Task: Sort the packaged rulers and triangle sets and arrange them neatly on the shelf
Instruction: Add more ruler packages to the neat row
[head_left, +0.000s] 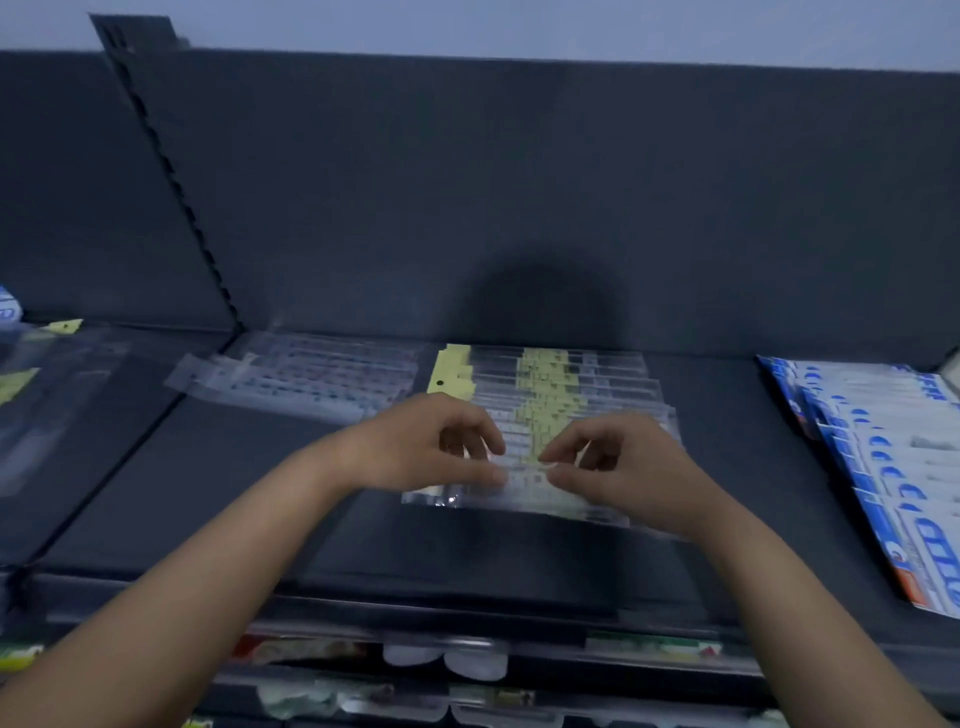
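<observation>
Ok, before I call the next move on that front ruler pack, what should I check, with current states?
1. Left hand pinches the front ruler pack: ok.
2. Right hand pinches the same pack: ok.
3. Yellow-label stack squared up: not ok, packs fan out stepwise.
4. Clear ruler packs at left lie beside, not in, that stack: ok.
5. Blue-white packages at right apart from the hands: ok.
6. Pack lifted off the shelf: cannot tell.

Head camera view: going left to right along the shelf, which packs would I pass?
Dim clear packs with yellow tags → clear ruler packs → yellow-labelled ruler packs, the nearest one pinched by the left hand and the right hand → blue-and-white packs.
</observation>
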